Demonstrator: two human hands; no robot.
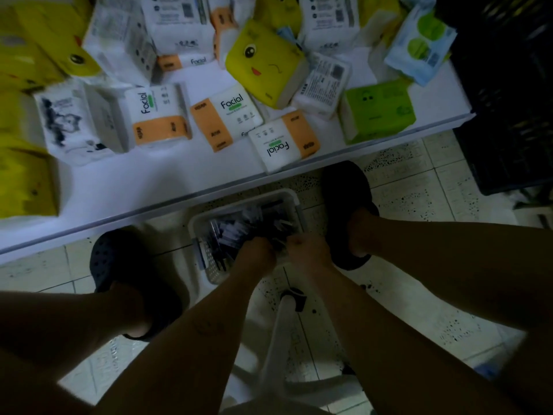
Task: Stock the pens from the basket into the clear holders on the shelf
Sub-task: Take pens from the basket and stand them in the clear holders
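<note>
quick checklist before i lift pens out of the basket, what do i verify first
1. Basket in reach: ok, the left hand and right hand are both down in the basket.
2. Pens left to stock: ok, pens lie in the basket.
3. Firm grip on pens: cannot tell, both hands look curled among them, but the view is dark and blurred.
4. Clear holders located: not ok, none in view.
5. Room on the shelf: ok, a bare strip runs along its front edge, in front of the tissue packs.

Speckled tile floor (pixel 419 202), white shelf (pixel 119 187), dark crate (pixel 508 130), dim light
</note>
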